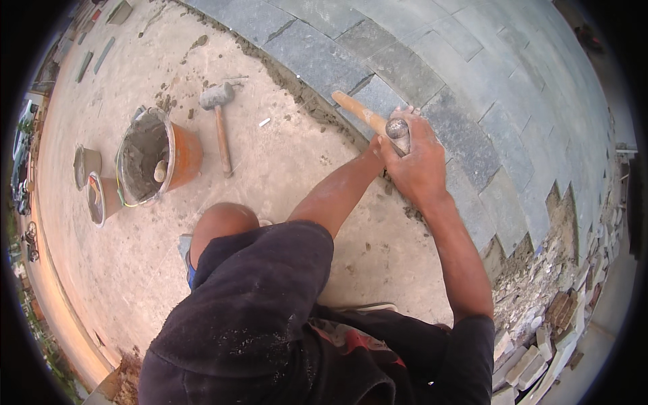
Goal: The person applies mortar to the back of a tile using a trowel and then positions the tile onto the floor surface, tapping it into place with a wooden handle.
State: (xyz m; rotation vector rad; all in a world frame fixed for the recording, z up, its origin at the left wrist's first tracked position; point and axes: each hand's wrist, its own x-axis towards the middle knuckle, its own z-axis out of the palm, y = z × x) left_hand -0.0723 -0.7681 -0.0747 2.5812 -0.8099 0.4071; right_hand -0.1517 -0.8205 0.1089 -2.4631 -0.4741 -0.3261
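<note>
Dark, fuzzy cloth of the person's shirt (236,324) sits closest, dusted with pale grit and softly creased over the shoulder. Past it, 2 bare forearms reach toward the edge of the paving (466,128), and a bent knee (226,226) shows at left.

Fingers curled, the right hand (420,165) closes around the metal end of a wooden-handled tool (358,110). A rounded, speckled metal knob (397,128) pokes up beside the thumb, while the smooth tan handle slants away to the upper left, above the outermost slabs. Underneath, the left hand (408,110) is mostly hidden; only some fingertips show beyond the knob, so whether it is spread or gripping cannot be told.

Rectangular blue-grey slabs with a rough stone face lie in staggered rows, ending at the right in a jagged step over crumbly rubble (540,277). Along their left border runs a ragged strip of damp, lumpy mortar (297,84).

On the dusty, stained concrete (270,162) rest a mallet (221,131) with a blunt grey head and slim wooden shaft, a round orange bucket (185,158) crusted inside with grey paste, and 2 smaller buckets (111,197).
</note>
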